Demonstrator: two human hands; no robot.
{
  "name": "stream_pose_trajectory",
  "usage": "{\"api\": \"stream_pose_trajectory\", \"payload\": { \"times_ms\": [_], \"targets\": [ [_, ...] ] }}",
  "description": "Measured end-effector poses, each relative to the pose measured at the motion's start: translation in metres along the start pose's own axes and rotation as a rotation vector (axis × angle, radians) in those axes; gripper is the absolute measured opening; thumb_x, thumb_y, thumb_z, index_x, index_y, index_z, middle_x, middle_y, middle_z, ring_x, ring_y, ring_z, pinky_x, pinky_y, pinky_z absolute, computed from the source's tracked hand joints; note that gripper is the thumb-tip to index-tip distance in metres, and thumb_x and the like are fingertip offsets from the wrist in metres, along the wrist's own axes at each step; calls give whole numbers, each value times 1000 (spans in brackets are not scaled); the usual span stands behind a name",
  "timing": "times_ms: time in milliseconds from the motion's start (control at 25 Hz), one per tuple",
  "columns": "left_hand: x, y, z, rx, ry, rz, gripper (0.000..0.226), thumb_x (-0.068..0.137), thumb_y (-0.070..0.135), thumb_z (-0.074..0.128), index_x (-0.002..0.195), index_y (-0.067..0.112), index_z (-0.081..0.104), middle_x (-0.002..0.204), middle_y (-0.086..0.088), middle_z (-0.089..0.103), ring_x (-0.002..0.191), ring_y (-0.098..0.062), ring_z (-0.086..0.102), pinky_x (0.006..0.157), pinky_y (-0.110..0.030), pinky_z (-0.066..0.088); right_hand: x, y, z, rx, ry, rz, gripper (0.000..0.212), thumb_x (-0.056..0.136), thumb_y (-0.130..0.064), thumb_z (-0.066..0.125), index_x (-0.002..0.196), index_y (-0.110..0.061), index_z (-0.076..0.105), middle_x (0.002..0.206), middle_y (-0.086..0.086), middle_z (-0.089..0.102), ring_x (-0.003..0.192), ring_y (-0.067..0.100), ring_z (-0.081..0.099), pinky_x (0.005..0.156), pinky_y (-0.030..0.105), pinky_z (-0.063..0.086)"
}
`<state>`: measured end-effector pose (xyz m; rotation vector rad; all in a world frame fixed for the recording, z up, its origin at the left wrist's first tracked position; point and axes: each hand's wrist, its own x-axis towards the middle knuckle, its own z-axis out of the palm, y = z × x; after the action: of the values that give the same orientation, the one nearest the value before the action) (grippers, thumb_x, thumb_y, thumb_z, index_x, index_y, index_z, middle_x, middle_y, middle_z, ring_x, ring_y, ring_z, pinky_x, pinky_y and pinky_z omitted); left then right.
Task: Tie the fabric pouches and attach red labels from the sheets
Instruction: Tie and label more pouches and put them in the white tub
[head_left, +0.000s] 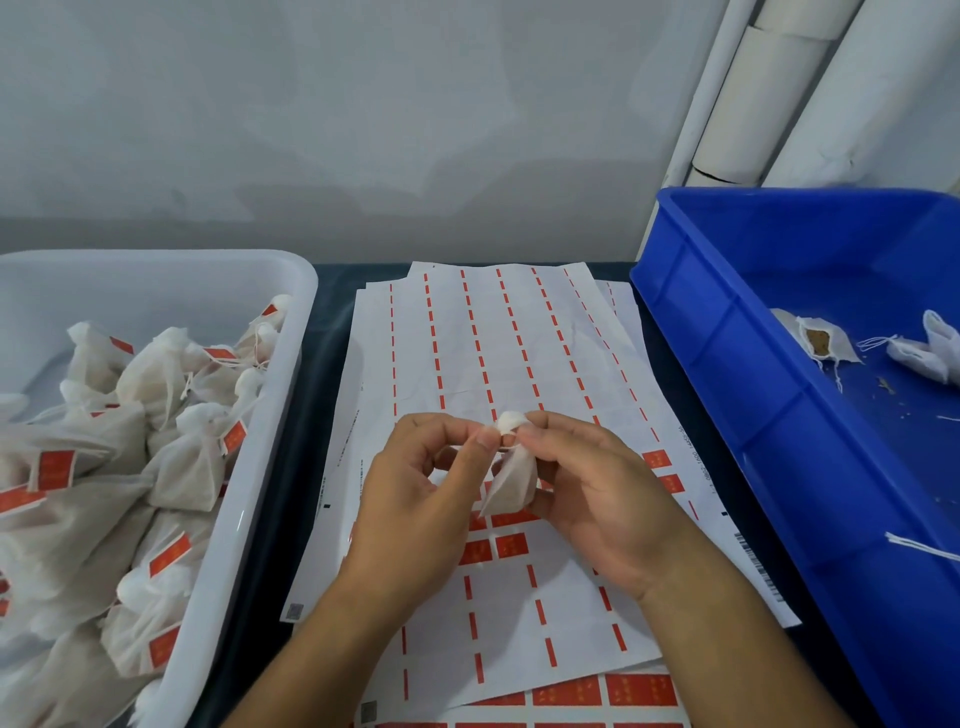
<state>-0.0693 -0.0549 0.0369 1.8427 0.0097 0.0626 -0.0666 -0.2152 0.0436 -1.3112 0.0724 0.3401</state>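
Observation:
A small white fabric pouch (511, 480) hangs above the label sheets (519, 353) in the middle of the table. My right hand (597, 504) holds its gathered neck, fingertips pinching near the top tuft. My left hand (415, 514) pinches the pouch's neck or string from the left, thumb and forefinger closed together. Under the hands, a few whole red labels (511, 545) are left on the top sheet; most of that sheet shows only thin red strips.
A white tub (270, 415) on the left holds several tied pouches with red labels. A blue crate (727, 364) on the right holds a few untied pouches (821, 340) and loose string. White tubes lean in the back right corner.

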Motion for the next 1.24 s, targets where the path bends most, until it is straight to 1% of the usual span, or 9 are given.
{"api": "stream_pose_trajectory", "payload": {
  "times_ms": [120, 240, 320, 480, 640, 840, 960, 1080, 1240],
  "targets": [
    [0, -2, 1, 3, 8, 3, 38, 73, 75, 47, 84, 45, 67, 97, 17, 64, 90, -1, 66, 61, -10, 53, 1, 2, -2, -30, -18, 21, 39, 84, -43, 65, 108, -15, 78, 112, 10, 72, 114, 28, 67, 98, 43, 58],
    [-3, -4, 4, 51, 45, 58, 36, 78, 69, 49, 80, 39, 68, 96, 17, 62, 92, 1, 63, 67, -5, 49, 1, 4, -4, -125, 15, 33, 35, 92, -44, 65, 111, -17, 77, 113, 6, 73, 114, 25, 68, 101, 45, 56],
    [-4, -4, 5, 100, 87, 141, 27, 84, 63, 53, 81, 40, 66, 96, 18, 60, 95, 2, 60, 69, -4, 47, 2, 4, -5, -178, 43, 32, 33, 92, -47, 64, 110, -22, 78, 113, 3, 74, 114, 24, 68, 103, 46, 55],
    [-5, -4, 5, 182, 163, 299, 8, 84, 54, 60, 87, 46, 60, 100, 23, 53, 96, 2, 59, 63, -4, 48, 2, 4, -3, -232, 62, 22, 28, 98, -46, 60, 104, -29, 80, 106, -4, 75, 112, 22, 69, 102, 45, 57],
    [-2, -12, -2, 314, 184, 495, 14, 87, 44, 67, 100, 38, 69, 101, 16, 54, 91, 0, 58, 64, -6, 50, 3, 7, -1, -285, 115, 42, 33, 91, -55, 58, 100, -33, 80, 106, -5, 75, 112, 25, 67, 103, 47, 55],
    [-3, -13, -4, 381, 72, 468, 32, 90, 55, 60, 111, 37, 76, 101, 18, 56, 93, 0, 58, 62, -5, 50, 2, 6, -5, -315, 156, 31, 28, 102, -46, 56, 99, -32, 80, 107, -4, 74, 114, 26, 66, 105, 49, 53],
    [-1, -12, -6, 398, 33, 481, 30, 89, 52, 66, 109, 34, 78, 97, 18, 57, 84, -1, 58, 59, -4, 48, 2, 5, -6, -389, 142, 28, 30, 103, -44, 55, 95, -27, 79, 101, -4, 75, 110, 24, 67, 105, 49, 53],
    [0, -11, -8, 438, 42, 512, 29, 86, 49, 64, 101, 30, 81, 93, 20, 55, 75, 2, 57, 59, -4, 45, 2, 2, -7, -488, 126, -14, 31, 103, -42, 57, 87, -25, 78, 89, -4, 74, 98, 19, 70, 99, 42, 57],
    [1, -11, -8, 504, 3, 480, 26, 85, 52, 64, 93, 31, 78, 96, 20, 53, 73, 2, 56, 61, -7, 47, 3, 0, -10, -666, 109, -115, 24, 100, -43, 60, 87, -28, 73, 83, -14, 69, 87, 10, 67, 84, 29, 59]
  ]
}}
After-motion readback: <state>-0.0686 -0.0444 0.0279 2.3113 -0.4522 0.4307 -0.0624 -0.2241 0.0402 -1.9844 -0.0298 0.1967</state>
